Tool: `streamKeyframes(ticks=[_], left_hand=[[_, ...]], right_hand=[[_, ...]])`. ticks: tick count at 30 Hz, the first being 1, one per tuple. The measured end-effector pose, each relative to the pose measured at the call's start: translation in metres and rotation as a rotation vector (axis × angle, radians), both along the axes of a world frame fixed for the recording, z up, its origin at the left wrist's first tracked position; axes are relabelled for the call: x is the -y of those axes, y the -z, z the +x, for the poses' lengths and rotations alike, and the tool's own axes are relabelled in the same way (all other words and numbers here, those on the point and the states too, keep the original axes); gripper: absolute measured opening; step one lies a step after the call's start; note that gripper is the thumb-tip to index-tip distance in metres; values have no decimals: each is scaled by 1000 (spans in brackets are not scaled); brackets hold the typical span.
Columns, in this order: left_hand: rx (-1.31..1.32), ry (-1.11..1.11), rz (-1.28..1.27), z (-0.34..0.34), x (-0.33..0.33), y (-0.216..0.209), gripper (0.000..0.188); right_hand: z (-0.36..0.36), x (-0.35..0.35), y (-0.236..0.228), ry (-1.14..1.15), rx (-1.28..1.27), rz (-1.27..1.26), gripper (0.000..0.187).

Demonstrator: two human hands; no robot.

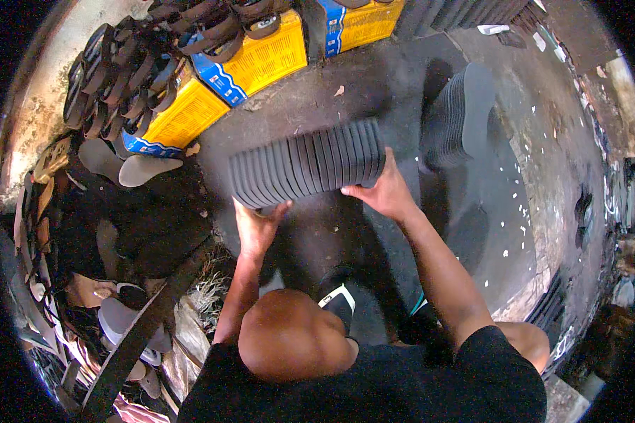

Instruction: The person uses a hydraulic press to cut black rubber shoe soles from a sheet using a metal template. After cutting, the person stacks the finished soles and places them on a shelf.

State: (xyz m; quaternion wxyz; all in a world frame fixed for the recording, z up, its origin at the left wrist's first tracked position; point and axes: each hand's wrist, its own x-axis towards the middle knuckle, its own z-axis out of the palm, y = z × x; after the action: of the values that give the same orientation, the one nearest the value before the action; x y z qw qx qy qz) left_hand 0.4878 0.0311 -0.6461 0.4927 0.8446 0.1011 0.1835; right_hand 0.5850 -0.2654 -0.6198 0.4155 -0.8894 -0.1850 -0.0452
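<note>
Between my two hands a row of dark grey sandal soles (307, 162) is held up off the floor, pressed together side by side. My left hand (256, 224) is closed round the left end, its thumb along the near lower edge. At the right end grips my right hand (382, 189), thumb on the near side and fingers behind. The far fingers of both hands are mostly hidden by the soles. To the right, a tall stack of similar grey soles (465, 113) stands on a dark mat.
Yellow and blue boxes (183, 116) at the back left bear many dark strapped sandals (124, 77). Loose grey soles (147, 170) lie before them. Scraps and a dark strip (131, 345) clutter the left side. Small white bits (522, 229) dot the mat on the right.
</note>
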Motion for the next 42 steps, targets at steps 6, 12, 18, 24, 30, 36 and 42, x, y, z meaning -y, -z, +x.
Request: streamKeyframes(ticks=[6, 12, 18, 24, 30, 36, 42], left_hand=[[-209, 107, -60, -11, -10, 21, 79], [-163, -53, 111, -8, 2, -5, 95], [-347, -113, 42, 9, 16, 23, 102], [-492, -223, -52, -4, 32, 69, 100], [-284, -190, -92, -2, 33, 82, 92], [-344, -199, -309, -7, 23, 91, 91], [-254, 106, -690, 97, -41, -61, 73]], right_hand=[[-1, 8, 5, -79, -227, 96, 96], [9, 2, -28, -55, -334, -52, 97], [28, -2, 6, -13, -631, -312, 103], [6, -8, 61, 44, -506, -147, 96], [-17, -24, 84, 214, -201, -170, 84], [-16, -27, 68, 163, -253, -173, 73], [66, 0, -78, 178, -278, 99, 102]])
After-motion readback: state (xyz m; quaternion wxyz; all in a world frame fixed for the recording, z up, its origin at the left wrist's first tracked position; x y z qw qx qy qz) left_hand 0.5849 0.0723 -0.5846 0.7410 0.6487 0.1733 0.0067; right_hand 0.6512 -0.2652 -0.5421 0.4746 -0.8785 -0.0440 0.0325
